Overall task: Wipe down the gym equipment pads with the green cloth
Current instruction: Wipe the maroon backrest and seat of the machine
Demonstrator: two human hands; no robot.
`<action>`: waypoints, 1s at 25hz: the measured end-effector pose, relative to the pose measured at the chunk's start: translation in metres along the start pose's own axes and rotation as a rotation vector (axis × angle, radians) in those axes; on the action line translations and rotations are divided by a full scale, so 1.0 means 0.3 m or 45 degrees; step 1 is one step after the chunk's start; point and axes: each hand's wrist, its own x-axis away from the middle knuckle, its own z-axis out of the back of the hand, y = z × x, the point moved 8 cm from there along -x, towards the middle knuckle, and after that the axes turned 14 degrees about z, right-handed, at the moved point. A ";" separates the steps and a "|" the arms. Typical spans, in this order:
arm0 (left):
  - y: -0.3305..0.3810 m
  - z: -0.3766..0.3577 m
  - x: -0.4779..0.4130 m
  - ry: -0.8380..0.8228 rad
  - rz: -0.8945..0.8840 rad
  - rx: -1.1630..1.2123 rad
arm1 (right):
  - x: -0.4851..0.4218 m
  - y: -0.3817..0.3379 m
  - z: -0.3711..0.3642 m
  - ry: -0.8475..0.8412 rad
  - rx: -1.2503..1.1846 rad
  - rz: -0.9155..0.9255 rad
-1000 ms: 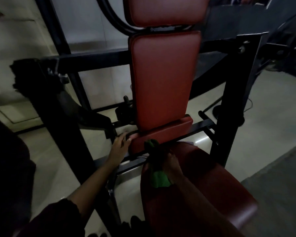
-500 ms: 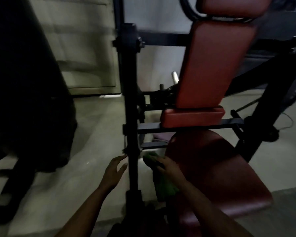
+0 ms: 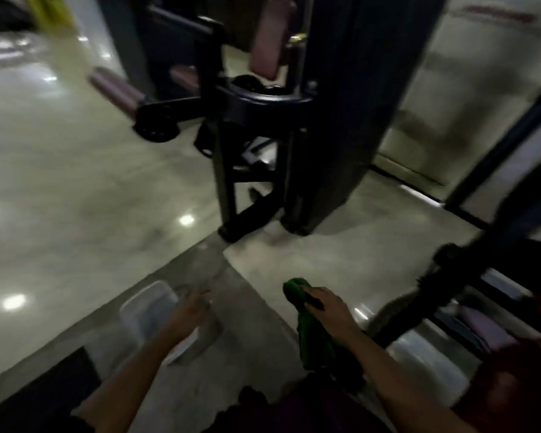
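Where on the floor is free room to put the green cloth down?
Widest: the shiny floor left of the dark machine's base, beyond the grey mat. A smaller patch lies between that base, the right hand holding the green cloth and the black frame. Crowded: by the frame and red seat; a pale blurred object sits under the left hand.

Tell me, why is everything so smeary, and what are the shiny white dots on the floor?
Head view: the whole frame is motion-blurred, the left hand worst; the room is dim, so the machine looks nearly black; the dots are light glare on the glossy floor; the green cloth shows clearly.
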 end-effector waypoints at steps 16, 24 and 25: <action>-1.012 0.883 0.174 0.570 0.934 0.444 | -0.990 -1.056 -0.994 -0.855 0.240 0.967; -1.359 1.274 0.100 0.754 1.177 0.625 | -1.286 -1.633 -1.491 -1.077 0.361 1.341; -1.415 1.339 0.063 0.742 1.178 0.642 | -1.337 -1.694 -1.550 -1.087 0.362 1.354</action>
